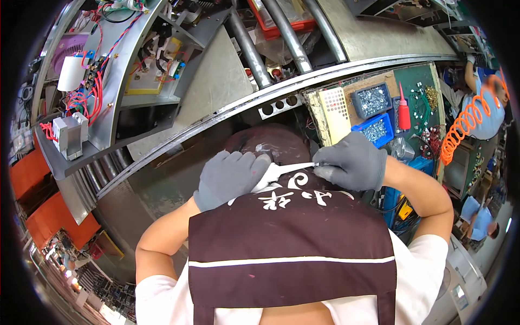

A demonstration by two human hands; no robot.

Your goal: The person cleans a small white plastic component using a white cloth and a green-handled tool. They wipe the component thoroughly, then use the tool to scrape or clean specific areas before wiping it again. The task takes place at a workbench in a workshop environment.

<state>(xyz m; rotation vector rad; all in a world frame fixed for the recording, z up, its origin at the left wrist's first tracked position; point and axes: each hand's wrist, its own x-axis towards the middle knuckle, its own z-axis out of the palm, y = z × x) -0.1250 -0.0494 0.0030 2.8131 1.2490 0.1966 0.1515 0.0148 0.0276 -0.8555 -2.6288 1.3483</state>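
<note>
In front of my dark brown apron (292, 235), both grey-gloved hands are at a white squeeze bottle (279, 170) with a long tapered nozzle. My left hand (230, 176) is closed around the bottle's body, most of which the fingers and apron hide. The nozzle points right, roughly level. At its far end my right hand (352, 162) pinches the tip with thumb and fingers. Whether a small cap sits there is hidden by the glove.
A metal chassis with wired parts (103, 103) stands left on the roller conveyor (287, 35). To the right, a green bench holds blue screw bins (374, 100) and a red bottle (403, 112). An orange coiled hose (460, 124) hangs near a co-worker (482, 111).
</note>
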